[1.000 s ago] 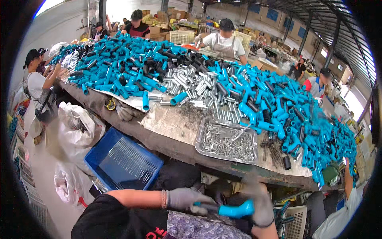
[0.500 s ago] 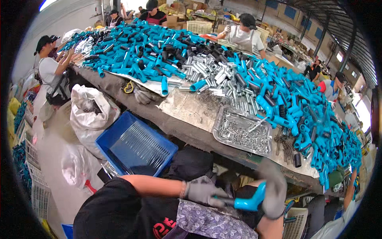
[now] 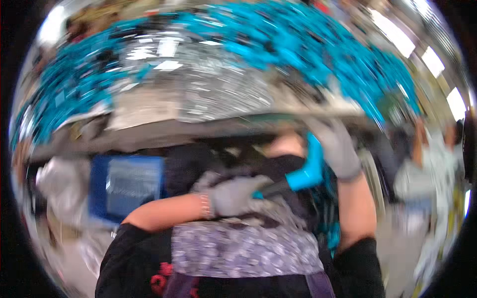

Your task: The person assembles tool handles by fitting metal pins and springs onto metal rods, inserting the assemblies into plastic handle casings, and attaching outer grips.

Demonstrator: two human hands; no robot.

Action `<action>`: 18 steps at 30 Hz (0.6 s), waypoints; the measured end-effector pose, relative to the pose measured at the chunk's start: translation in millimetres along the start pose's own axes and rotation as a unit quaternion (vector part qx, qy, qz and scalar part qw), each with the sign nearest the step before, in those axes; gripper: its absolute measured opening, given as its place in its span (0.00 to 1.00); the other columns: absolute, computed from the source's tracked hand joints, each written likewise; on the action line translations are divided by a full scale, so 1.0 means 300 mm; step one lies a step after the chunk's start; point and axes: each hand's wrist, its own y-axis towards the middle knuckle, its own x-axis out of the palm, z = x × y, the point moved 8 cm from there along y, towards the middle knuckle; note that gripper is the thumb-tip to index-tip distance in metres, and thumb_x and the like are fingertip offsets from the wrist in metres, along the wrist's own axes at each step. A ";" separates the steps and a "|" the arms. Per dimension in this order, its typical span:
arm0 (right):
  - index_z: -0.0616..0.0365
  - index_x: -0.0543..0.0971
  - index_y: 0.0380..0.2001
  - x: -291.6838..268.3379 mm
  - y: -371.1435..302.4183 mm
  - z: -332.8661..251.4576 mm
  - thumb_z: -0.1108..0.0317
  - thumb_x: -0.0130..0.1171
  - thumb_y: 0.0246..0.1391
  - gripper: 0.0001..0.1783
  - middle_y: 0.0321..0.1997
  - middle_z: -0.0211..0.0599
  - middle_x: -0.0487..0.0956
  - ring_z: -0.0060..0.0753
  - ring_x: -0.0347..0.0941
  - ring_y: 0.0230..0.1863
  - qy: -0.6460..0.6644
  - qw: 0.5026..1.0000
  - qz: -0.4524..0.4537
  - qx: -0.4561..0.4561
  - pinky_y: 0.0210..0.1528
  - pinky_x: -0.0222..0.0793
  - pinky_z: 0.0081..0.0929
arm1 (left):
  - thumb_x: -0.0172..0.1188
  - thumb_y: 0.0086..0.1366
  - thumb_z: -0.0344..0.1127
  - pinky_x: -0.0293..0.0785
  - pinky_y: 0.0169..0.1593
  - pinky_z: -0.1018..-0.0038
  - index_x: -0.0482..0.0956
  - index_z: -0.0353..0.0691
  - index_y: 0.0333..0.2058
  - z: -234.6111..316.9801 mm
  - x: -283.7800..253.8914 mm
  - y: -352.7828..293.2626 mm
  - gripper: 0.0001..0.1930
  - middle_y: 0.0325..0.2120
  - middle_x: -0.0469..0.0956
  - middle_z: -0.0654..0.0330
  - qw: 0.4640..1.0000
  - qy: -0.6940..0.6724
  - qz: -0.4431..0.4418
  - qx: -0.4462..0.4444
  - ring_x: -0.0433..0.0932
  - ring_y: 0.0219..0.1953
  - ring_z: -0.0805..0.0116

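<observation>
My left hand (image 3: 234,196) curls round the bent blue pipe (image 3: 307,174) near me, now tipped toward the far worktop (image 3: 164,130) beside my right hand (image 3: 337,149), whose grip I can't tell, so both seem busy

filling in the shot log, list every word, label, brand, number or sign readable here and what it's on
Black shirt: red marks, perhaps lettering, too blurred to read.
Blue-and-black part: no text can be made out.
Blue bin: none can be made out.
Nothing else is readable in this blurred view.
</observation>
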 end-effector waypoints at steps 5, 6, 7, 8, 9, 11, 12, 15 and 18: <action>0.62 0.78 0.48 -0.167 -0.262 0.180 0.68 0.53 0.60 0.15 0.40 0.46 0.82 0.36 0.81 0.38 0.206 0.914 0.024 0.349 0.39 0.76 0.29 | 0.67 0.60 0.50 0.75 0.34 0.55 0.62 0.40 0.64 0.170 0.083 0.113 0.38 0.28 0.80 0.42 0.961 0.185 0.091 0.186 0.81 0.31 0.43; 0.61 0.79 0.46 -0.268 -0.321 0.145 0.67 0.53 0.61 0.14 0.37 0.43 0.82 0.33 0.80 0.35 0.127 0.950 0.087 0.273 0.37 0.76 0.27 | 0.69 0.57 0.47 0.75 0.37 0.57 0.59 0.39 0.66 0.203 0.087 0.136 0.43 0.32 0.79 0.41 0.951 0.195 0.072 0.228 0.81 0.34 0.45; 0.60 0.80 0.44 -0.371 -0.411 0.085 0.65 0.53 0.61 0.14 0.33 0.39 0.82 0.29 0.80 0.31 0.038 0.970 0.142 0.193 0.34 0.75 0.26 | 0.72 0.53 0.43 0.75 0.46 0.61 0.57 0.36 0.67 0.241 0.083 0.150 0.47 0.43 0.77 0.39 0.960 0.134 0.046 0.243 0.79 0.43 0.47; 0.60 0.80 0.44 -0.412 -0.513 0.064 0.65 0.53 0.61 0.14 0.33 0.39 0.82 0.29 0.80 0.31 0.031 0.963 0.151 0.220 0.34 0.75 0.26 | 0.73 0.52 0.40 0.74 0.50 0.62 0.57 0.35 0.67 0.248 0.068 0.169 0.47 0.48 0.74 0.40 0.939 0.167 0.071 0.293 0.77 0.47 0.49; 0.60 0.82 0.43 -0.483 -0.622 0.022 0.64 0.55 0.61 0.13 0.31 0.37 0.82 0.28 0.80 0.30 -0.022 0.933 0.184 0.309 0.33 0.75 0.26 | 0.73 0.52 0.37 0.72 0.55 0.64 0.57 0.33 0.67 0.257 0.046 0.161 0.47 0.53 0.70 0.41 0.914 0.197 0.104 0.338 0.75 0.51 0.51; 0.59 0.84 0.39 -0.590 -0.808 -0.075 0.61 0.58 0.60 0.13 0.25 0.32 0.81 0.27 0.79 0.27 -0.131 0.843 0.244 0.462 0.30 0.73 0.27 | 0.71 0.54 0.34 0.69 0.58 0.65 0.58 0.33 0.67 0.193 0.002 0.165 0.44 0.56 0.68 0.45 0.952 0.120 0.112 0.258 0.73 0.53 0.53; 0.59 0.84 0.40 -0.572 -0.894 -0.074 0.60 0.59 0.60 0.14 0.27 0.36 0.82 0.32 0.80 0.28 -0.156 0.800 0.222 0.536 0.31 0.74 0.30 | 0.66 0.57 0.31 0.69 0.58 0.67 0.59 0.33 0.66 0.160 -0.011 0.162 0.39 0.56 0.68 0.48 0.957 0.120 0.123 0.234 0.73 0.53 0.58; 0.57 0.84 0.41 -0.471 -1.153 0.048 0.55 0.60 0.59 0.17 0.32 0.49 0.84 0.48 0.81 0.33 -0.309 0.730 0.094 0.603 0.35 0.74 0.41 | 0.62 0.62 0.33 0.63 0.63 0.70 0.58 0.35 0.68 0.005 0.006 0.180 0.37 0.57 0.69 0.55 0.993 -0.051 0.072 0.075 0.69 0.57 0.65; 0.57 0.83 0.38 -0.343 -1.403 0.272 0.52 0.58 0.60 0.18 0.36 0.55 0.82 0.55 0.80 0.37 -0.311 0.679 0.017 0.665 0.39 0.74 0.48 | 0.60 0.63 0.30 0.67 0.59 0.71 0.60 0.36 0.66 -0.009 0.019 0.179 0.33 0.55 0.69 0.55 0.991 -0.070 0.077 0.086 0.71 0.53 0.67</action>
